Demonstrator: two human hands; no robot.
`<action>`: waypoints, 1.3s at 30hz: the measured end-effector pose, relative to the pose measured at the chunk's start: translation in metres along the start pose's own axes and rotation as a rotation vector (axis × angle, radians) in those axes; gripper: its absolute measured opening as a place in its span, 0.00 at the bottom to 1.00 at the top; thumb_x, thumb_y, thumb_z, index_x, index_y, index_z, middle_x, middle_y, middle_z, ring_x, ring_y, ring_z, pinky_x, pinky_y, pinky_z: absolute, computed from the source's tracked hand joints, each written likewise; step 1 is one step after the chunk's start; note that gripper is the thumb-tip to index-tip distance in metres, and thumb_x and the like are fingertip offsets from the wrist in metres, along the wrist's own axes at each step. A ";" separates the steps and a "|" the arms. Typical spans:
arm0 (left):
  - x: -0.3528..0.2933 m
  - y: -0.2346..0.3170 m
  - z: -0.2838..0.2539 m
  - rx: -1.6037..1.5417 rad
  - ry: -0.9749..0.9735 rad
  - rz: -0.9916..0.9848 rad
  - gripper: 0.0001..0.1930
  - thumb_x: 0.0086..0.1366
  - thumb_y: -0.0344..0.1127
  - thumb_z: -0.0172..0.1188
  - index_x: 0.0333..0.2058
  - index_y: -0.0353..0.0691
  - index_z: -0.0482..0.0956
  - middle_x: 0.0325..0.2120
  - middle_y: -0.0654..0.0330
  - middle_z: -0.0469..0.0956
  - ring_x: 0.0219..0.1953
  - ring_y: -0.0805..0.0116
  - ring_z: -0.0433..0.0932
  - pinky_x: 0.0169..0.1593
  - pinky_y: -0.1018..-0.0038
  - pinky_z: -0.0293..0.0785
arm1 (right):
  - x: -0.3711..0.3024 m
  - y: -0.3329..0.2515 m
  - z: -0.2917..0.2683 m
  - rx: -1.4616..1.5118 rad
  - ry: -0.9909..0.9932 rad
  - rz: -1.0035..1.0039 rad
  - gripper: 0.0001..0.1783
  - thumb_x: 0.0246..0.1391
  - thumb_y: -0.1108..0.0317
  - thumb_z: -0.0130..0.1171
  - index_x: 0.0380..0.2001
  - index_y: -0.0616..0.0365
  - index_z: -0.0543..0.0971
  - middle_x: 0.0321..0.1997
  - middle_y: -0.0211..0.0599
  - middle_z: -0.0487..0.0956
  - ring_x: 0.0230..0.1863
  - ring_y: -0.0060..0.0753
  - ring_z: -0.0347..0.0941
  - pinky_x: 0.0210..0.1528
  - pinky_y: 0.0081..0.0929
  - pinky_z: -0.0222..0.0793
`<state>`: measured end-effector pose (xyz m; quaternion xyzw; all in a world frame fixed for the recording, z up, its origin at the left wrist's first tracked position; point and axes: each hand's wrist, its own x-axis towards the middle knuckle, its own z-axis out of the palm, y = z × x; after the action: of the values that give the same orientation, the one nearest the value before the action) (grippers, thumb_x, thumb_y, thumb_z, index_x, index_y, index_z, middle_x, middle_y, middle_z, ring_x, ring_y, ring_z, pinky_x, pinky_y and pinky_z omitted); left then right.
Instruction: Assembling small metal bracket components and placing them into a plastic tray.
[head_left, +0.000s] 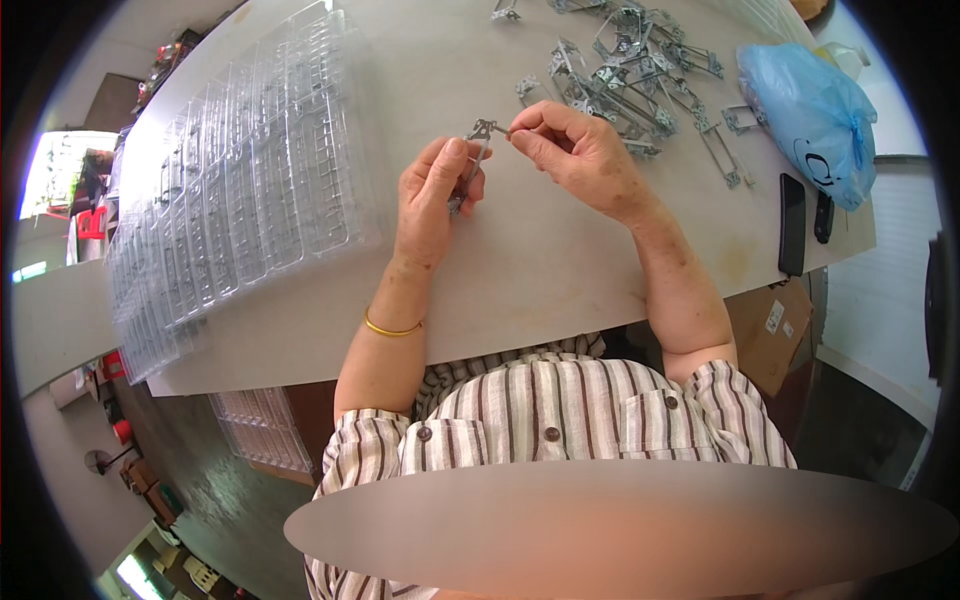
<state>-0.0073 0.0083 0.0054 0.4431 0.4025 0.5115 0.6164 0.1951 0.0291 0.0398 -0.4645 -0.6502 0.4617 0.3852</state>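
Observation:
Near the middle of the table, my left hand (437, 190) is closed around a small metal bracket assembly (482, 133), with its perforated end sticking up past the thumb. My right hand (575, 150) pinches a small thin piece at the bracket's upper end; what kind of piece it is cannot be made out. Beyond my right hand lies a loose pile of similar metal bracket assemblies (640, 75), made of plates joined by thin rods. A single metal bracket frame (722, 155) rests to the right of the pile.
Stacked clear plastic trays (250, 170) with many compartments cover the table's left side. At the right stand a tied blue plastic bag (810, 115) and a black phone (792, 225), with a small dark object (824, 217) beside it. A cardboard box (775, 335) sits below the table's right edge.

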 end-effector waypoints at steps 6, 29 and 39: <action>-0.003 0.004 0.001 0.201 -0.008 0.070 0.22 0.75 0.49 0.52 0.41 0.33 0.80 0.20 0.65 0.72 0.23 0.79 0.67 0.28 0.80 0.60 | 0.000 -0.002 -0.002 -0.027 0.000 0.006 0.08 0.63 0.65 0.61 0.37 0.59 0.81 0.22 0.19 0.72 0.24 0.12 0.63 0.26 0.18 0.61; -0.007 0.009 0.008 0.329 -0.181 0.100 0.18 0.73 0.46 0.55 0.38 0.35 0.81 0.21 0.69 0.71 0.25 0.82 0.66 0.28 0.82 0.60 | 0.003 -0.005 -0.018 0.405 -0.284 0.315 0.15 0.70 0.58 0.52 0.39 0.58 0.78 0.25 0.25 0.75 0.22 0.16 0.69 0.23 0.18 0.68; -0.008 0.010 0.004 0.218 -0.319 0.016 0.20 0.73 0.48 0.54 0.37 0.33 0.81 0.22 0.68 0.72 0.24 0.80 0.66 0.27 0.81 0.59 | 0.006 -0.002 -0.014 0.203 -0.065 0.229 0.13 0.67 0.58 0.56 0.34 0.58 0.76 0.21 0.27 0.76 0.18 0.16 0.70 0.21 0.18 0.67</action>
<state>-0.0069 0.0008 0.0162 0.5861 0.3492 0.3931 0.6165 0.2058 0.0381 0.0456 -0.4791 -0.5548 0.5809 0.3537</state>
